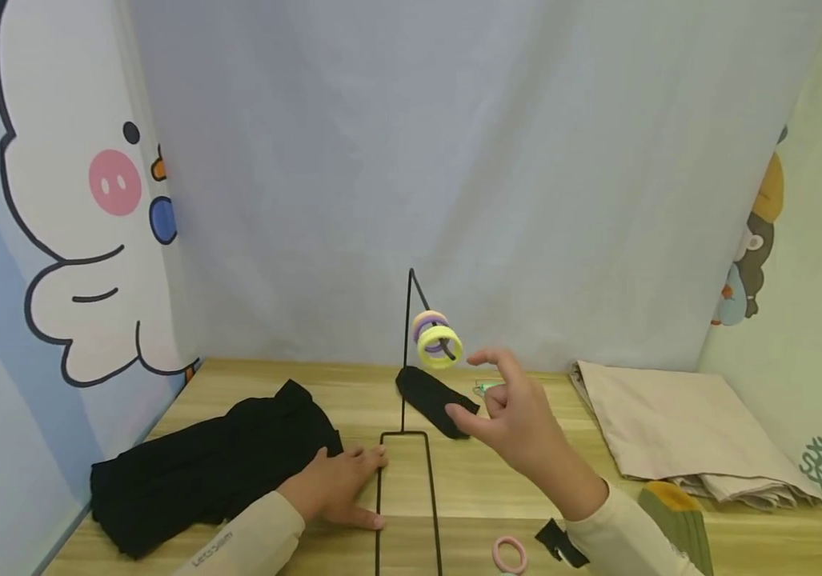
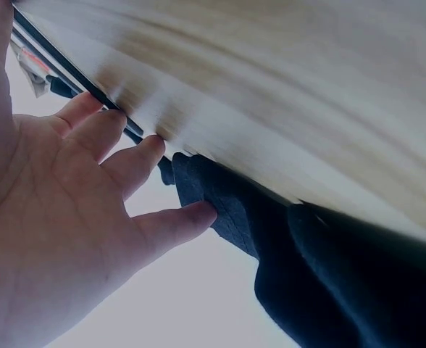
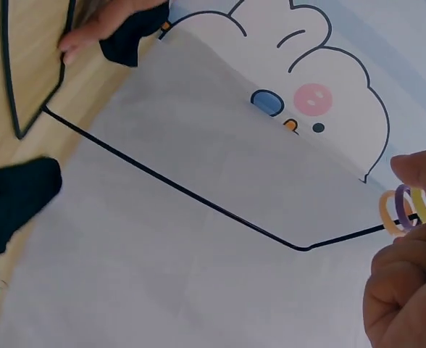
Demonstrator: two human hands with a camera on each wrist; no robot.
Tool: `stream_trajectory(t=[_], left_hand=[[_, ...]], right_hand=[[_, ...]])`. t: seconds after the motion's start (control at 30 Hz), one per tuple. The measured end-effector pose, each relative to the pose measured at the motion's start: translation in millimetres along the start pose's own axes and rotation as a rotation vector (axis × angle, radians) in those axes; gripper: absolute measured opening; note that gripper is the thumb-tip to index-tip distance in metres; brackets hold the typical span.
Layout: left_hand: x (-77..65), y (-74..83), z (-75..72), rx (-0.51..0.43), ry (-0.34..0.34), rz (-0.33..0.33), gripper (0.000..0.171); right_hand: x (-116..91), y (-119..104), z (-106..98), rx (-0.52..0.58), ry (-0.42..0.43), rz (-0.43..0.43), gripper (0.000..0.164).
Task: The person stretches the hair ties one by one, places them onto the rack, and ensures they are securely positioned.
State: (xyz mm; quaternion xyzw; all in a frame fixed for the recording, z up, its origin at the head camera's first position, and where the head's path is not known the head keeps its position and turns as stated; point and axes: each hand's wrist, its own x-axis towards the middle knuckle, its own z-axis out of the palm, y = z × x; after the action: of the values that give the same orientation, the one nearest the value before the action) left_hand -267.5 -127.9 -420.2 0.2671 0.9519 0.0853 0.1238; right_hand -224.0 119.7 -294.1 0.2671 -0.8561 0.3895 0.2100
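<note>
Left of the stand (image 1: 403,433) lies black cloth (image 1: 219,456) — left hand (image 1: 344,484) (spread) between.

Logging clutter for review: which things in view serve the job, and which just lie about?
Likely the job: wire stand, touched by the left hand; hung rings, near the empty right hand; perhaps the loose pink ring.
Apparently lying about: large black cloth; black sock-like piece; folded beige cloth; green-and-orange fabric; small green item; small black scrap.
</note>
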Motion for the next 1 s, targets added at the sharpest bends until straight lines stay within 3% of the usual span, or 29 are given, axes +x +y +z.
stream_trajectory(t=[0.17,0.3,0.73,0.83,1.0], left_hand=[[0.5,-0.4,0.4,0.026,-0.005,0.002,0.089],[1.0,-1.4,-0.4,0.038,-0.005,0.0,0.09],[0.5,-1.3,-0.9,0.027,0.001,0.004,0.09],[0.5,-0.8,-1.6,0.023,-0.005,-0.001,0.091],[-0.2,0.2,-2.2,0.012,-0.011,-0.001,0.091]], right_hand=[[-18.4,23.7,0.0,0.247,-0.152,0.168,0.046],[-32.4,45.5,1.9,0.357,-0.264,0.25,0.046],[-70.5,103.7,7.4,0.485,-0.657,0.387,0.043],[-76.1,113.4,4.0,0.457,-0.761,0.402,0.039],[-82.7,121.3,-0.4,0.439,-0.912,0.416,0.045]])
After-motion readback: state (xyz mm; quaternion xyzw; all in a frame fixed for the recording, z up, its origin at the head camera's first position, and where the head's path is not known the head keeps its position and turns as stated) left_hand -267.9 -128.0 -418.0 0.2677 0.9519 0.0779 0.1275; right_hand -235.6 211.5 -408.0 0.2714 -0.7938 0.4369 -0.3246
